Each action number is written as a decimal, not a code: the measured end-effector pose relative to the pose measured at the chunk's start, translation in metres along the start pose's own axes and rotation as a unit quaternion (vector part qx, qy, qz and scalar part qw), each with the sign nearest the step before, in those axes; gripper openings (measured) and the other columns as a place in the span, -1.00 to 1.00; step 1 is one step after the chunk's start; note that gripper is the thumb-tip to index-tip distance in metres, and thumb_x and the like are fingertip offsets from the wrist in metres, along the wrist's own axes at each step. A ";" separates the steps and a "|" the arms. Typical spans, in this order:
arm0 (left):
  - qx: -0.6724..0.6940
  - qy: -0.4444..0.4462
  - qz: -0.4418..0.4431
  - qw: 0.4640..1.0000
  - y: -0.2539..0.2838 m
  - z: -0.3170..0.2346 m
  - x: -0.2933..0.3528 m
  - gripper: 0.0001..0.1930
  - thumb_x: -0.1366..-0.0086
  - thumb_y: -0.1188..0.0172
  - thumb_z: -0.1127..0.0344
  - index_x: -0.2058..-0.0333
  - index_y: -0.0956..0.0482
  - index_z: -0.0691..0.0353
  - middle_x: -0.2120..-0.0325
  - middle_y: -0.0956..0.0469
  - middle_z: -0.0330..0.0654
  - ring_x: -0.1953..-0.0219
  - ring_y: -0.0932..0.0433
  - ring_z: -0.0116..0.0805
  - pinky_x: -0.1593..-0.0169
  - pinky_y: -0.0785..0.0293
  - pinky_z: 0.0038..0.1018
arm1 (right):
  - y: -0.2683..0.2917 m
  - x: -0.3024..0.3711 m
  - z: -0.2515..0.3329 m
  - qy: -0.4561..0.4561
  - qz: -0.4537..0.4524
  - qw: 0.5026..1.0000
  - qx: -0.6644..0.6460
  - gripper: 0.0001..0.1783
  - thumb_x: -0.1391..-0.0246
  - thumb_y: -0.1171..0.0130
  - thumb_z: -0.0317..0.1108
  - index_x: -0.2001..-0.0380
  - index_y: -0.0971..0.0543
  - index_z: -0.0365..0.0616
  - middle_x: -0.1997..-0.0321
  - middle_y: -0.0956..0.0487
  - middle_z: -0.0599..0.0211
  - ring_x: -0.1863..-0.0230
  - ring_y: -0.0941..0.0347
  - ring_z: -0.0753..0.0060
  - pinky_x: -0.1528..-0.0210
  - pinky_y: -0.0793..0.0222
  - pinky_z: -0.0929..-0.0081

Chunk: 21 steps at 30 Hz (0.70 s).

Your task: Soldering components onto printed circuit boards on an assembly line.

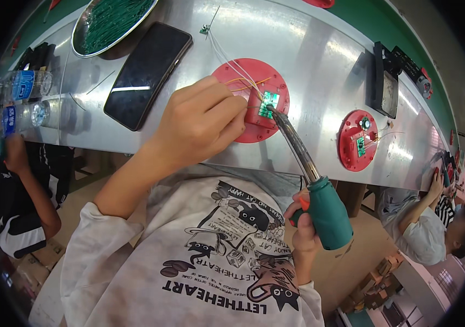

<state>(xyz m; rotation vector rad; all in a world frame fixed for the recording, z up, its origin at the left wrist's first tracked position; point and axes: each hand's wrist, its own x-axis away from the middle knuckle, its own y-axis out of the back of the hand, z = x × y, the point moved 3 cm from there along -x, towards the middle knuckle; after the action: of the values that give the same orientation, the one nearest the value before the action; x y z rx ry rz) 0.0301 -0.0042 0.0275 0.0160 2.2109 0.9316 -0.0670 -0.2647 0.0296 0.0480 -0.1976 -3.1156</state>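
Note:
On the metal bench lies a round red plastic disc (277, 70) with a small green circuit board (269, 103) on it. My left hand (200, 122) rests over the disc's left side, fingers pinched beside the board on what looks like a thin wire. In my right hand (304, 231) is a soldering gun (329, 215) with a teal handle, gripped from below. Its metal tip touches or nearly touches the circuit board. White wires (227, 54) run from the board to a tiny green board (205, 29) farther off. Yellow wires (238, 82) also cross the disc.
A black phone (146, 76) lies left of the disc, near a metal bowl (74, 46) of green pieces. Two plastic bottles (39, 84) lie at far left. Rightward are a second red disc (346, 144) and a black tray (386, 82). People sit at both sides.

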 end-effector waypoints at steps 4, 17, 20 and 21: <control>-0.021 0.009 -0.037 0.999 -0.001 0.001 0.000 -0.87 0.06 -0.28 0.52 0.47 -0.54 0.26 0.57 -0.43 -0.22 0.54 -0.44 -0.25 0.50 -0.40 -0.38 | -0.008 -0.002 0.007 -0.037 -0.017 0.999 -0.034 -0.53 -0.05 -0.35 -0.23 0.17 -0.53 -0.49 0.32 -0.59 0.06 0.54 -0.53 0.42 0.46 -0.44 0.52; 0.008 0.024 -0.027 0.999 0.000 0.003 0.002 -0.79 0.08 -0.32 0.62 0.38 -0.61 0.37 0.53 -0.54 -0.13 0.53 -0.49 -0.22 0.48 -0.42 -0.40 | -0.011 -0.002 0.009 -0.057 -0.012 0.998 -0.015 -0.55 -0.09 -0.36 -0.12 0.23 -0.57 -0.37 0.41 -0.60 0.19 0.56 -0.52 0.44 0.43 -0.46 0.48; 0.006 0.023 -0.027 0.999 0.000 0.004 0.001 -0.79 0.07 -0.32 0.62 0.37 -0.62 0.36 0.52 -0.55 -0.13 0.53 -0.50 -0.22 0.47 -0.42 -0.40 | -0.010 -0.003 0.008 -0.066 0.002 0.998 -0.021 -0.58 -0.12 -0.32 -0.12 0.22 -0.56 -0.33 0.49 -0.56 0.28 0.55 -0.49 0.47 0.41 -0.44 0.47; 0.003 0.021 -0.028 0.999 0.000 0.004 0.001 -0.79 0.07 -0.32 0.61 0.37 -0.62 0.36 0.52 -0.55 -0.13 0.53 -0.50 -0.22 0.48 -0.42 -0.40 | -0.008 -0.002 0.006 -0.054 0.015 0.998 0.003 -0.61 -0.11 -0.26 -0.16 0.22 -0.53 -0.33 0.42 -0.53 0.21 0.58 -0.47 0.41 0.49 -0.41 0.47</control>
<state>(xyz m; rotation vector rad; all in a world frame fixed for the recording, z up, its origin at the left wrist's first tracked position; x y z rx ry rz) 0.0321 -0.0020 0.0250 -0.0633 2.2416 0.9033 -0.0650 -0.2562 0.0348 -0.1221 -0.2067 -3.0896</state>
